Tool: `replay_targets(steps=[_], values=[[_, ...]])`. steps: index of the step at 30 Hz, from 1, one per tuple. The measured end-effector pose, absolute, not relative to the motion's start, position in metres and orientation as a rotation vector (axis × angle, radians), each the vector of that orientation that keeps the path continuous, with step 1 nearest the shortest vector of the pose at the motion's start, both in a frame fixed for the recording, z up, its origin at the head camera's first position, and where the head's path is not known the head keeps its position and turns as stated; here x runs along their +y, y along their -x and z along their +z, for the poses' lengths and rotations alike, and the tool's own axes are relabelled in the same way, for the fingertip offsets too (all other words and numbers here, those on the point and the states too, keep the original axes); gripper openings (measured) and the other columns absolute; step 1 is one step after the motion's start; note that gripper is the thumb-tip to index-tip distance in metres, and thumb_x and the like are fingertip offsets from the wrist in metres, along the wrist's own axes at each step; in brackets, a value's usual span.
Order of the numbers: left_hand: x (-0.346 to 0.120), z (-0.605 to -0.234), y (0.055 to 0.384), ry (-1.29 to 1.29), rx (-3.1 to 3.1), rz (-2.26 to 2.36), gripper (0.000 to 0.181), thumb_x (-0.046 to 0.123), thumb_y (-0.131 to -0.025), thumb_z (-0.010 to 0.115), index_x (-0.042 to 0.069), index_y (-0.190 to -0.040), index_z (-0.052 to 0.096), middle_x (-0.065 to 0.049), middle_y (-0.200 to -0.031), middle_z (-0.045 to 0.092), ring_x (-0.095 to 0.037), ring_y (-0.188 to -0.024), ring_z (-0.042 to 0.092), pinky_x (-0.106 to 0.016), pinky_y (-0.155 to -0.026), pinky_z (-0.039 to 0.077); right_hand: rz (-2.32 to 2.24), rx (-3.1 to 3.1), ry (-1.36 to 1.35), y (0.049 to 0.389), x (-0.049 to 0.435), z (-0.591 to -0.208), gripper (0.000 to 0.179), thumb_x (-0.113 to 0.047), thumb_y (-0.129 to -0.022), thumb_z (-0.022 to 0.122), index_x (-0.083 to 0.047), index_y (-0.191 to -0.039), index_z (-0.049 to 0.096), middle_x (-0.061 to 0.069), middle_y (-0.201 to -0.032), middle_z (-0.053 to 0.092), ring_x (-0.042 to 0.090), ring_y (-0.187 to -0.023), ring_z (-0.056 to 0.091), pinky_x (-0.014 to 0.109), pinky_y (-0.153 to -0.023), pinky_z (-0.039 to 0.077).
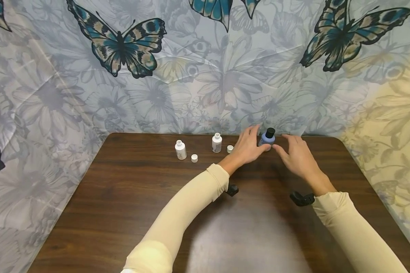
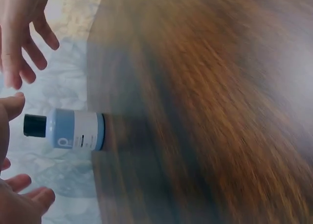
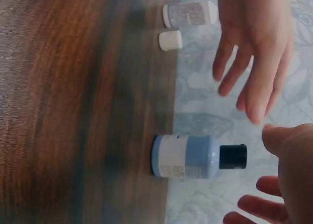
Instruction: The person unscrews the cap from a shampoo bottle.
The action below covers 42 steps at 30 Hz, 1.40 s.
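A blue bottle with a black cap [image 1: 267,138] stands upright near the table's back edge, its white label showing in the left wrist view [image 2: 85,130]. My left hand [image 1: 248,146] is on its left side, fingers spread and thumb reaching across in front of it. On the other side my right hand [image 1: 297,155] is held with fingers apart, thumb pointing toward the bottle. In the right wrist view the left hand [image 3: 257,53] and the blue bottle [image 3: 186,156] show a gap between them. Neither hand grips anything.
Left of my hands stand two uncapped white bottles, one nearer the middle [image 1: 216,143] and one farther left [image 1: 180,150]. Each has a white cap beside it, the left cap [image 1: 194,158] and the right cap [image 1: 230,149]. A butterfly-patterned cloth [image 1: 225,87] hangs behind the brown table [image 1: 123,212].
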<state>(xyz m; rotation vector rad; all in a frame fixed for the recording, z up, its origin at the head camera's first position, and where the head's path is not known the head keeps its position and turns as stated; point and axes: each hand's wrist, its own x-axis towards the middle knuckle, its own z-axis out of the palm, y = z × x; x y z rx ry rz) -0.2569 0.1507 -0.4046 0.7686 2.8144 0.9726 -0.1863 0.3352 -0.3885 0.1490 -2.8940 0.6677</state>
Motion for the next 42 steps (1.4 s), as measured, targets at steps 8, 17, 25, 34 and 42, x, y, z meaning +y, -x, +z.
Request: replay_targets(steps=[8, 17, 25, 34, 42], values=[[0.165, -0.425, 0.263, -0.683, 2.778, 1.046, 0.092, 0.055, -0.091, 0.071, 0.020, -0.162, 0.024, -0.007, -0.159, 0.039, -0.023, -0.145, 0.045, -0.035, -0.115, 0.046, 0.739, -2.888, -0.067, 0.199, 0.332, -0.390, 0.069, -0.041, -0.107, 0.049, 0.014, -0.147, 0.039, 0.041, -0.143, 0.044, 0.058, -0.134, 0.039, 0.070, -0.108, 0.034], [0.170, -0.435, 0.268, -0.627, 2.749, 1.068, 0.086, 0.053, -0.092, 0.071, 0.021, -0.160, 0.029, -0.004, -0.159, 0.039, -0.022, -0.144, 0.047, -0.035, -0.114, 0.046, 0.761, -2.878, -0.021, 0.223, 0.331, -0.389, 0.069, -0.038, -0.107, 0.051, 0.016, -0.147, 0.037, 0.040, -0.139, 0.048, 0.055, -0.131, 0.042, 0.067, -0.106, 0.038], [0.179, -0.442, 0.275, -0.548, 2.750, 1.086, 0.084, 0.047, -0.093, 0.072, 0.020, -0.160, 0.030, -0.002, -0.158, 0.042, -0.020, -0.141, 0.050, -0.032, -0.113, 0.047, 0.816, -2.869, 0.025, 0.241, 0.326, -0.398, 0.066, -0.035, -0.106, 0.053, 0.014, -0.148, 0.039, 0.038, -0.139, 0.048, 0.051, -0.119, 0.050, 0.063, -0.098, 0.044], [0.189, -0.445, 0.278, -0.532, 2.766, 1.132, 0.078, 0.044, -0.093, 0.073, 0.018, -0.157, 0.037, -0.004, -0.150, 0.054, -0.021, -0.136, 0.056, -0.031, -0.110, 0.049, 0.868, -2.781, 0.007, 0.246, 0.325, -0.412, 0.051, -0.025, -0.106, 0.055, 0.013, -0.140, 0.048, 0.036, -0.132, 0.051, 0.049, -0.110, 0.055, 0.060, -0.090, 0.048], [0.195, -0.444, 0.282, -0.550, 2.776, 1.161, 0.056, 0.038, -0.097, 0.069, 0.017, -0.146, 0.053, -0.002, -0.138, 0.064, -0.018, -0.125, 0.064, -0.029, -0.102, 0.054, 0.929, -2.765, 0.021, 0.247, 0.326, -0.415, 0.050, -0.027, -0.107, 0.054, 0.009, -0.141, 0.049, 0.034, -0.133, 0.052, 0.046, -0.109, 0.061, 0.057, -0.086, 0.053]])
